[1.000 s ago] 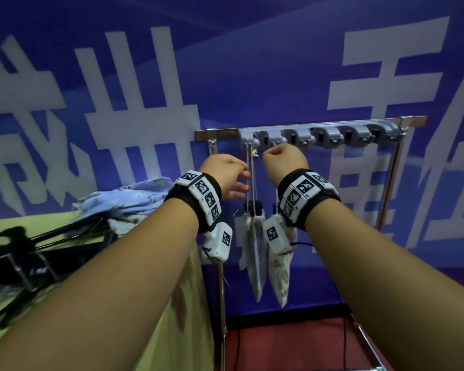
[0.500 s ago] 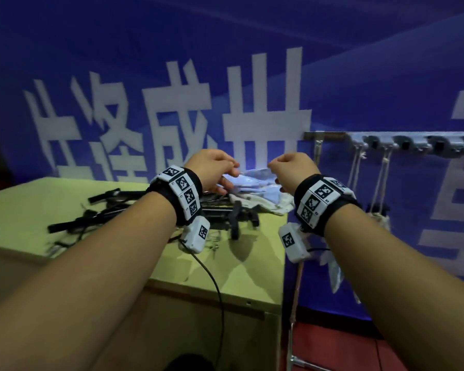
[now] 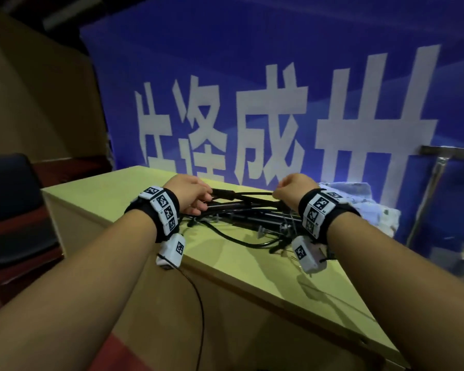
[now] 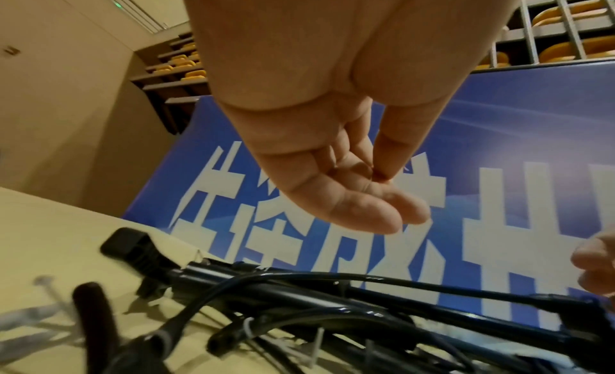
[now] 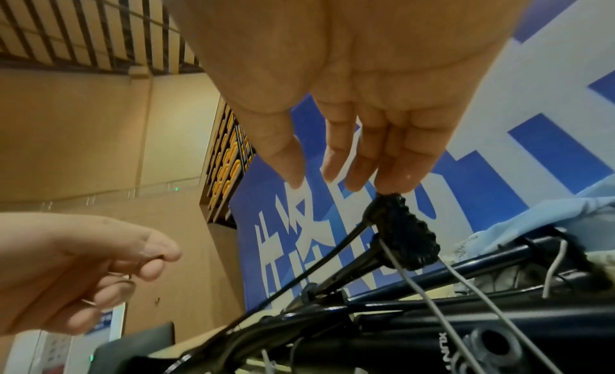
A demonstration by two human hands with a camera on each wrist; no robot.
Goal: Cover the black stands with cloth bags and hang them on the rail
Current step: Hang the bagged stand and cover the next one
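Observation:
A tangled heap of black stands (image 3: 252, 218) lies on the yellow-green table (image 3: 252, 279). My left hand (image 3: 201, 202) hovers over its left end. In the left wrist view the left hand (image 4: 389, 195) has loosely curled fingers, holds nothing, and hangs clear of the stands (image 4: 332, 314). My right hand (image 3: 277, 195) is over the heap's right side. Its fingers (image 5: 396, 174) point down, and one tip touches a black ribbed knob (image 5: 406, 235) on a stand (image 5: 432, 322). Light blue cloth bags (image 3: 359, 194) are piled behind the right wrist.
The metal rail (image 3: 450, 151) on its post shows at the right edge, with something dim hanging below it. A dark chair (image 3: 11, 210) stands left of the table. A blue banner backs the table. A thin black cable (image 3: 198, 303) drops from my left wrist.
Both hands have left the rail, where bagged stands hang, and swung left to the table. They are now down over the heap of black stands.

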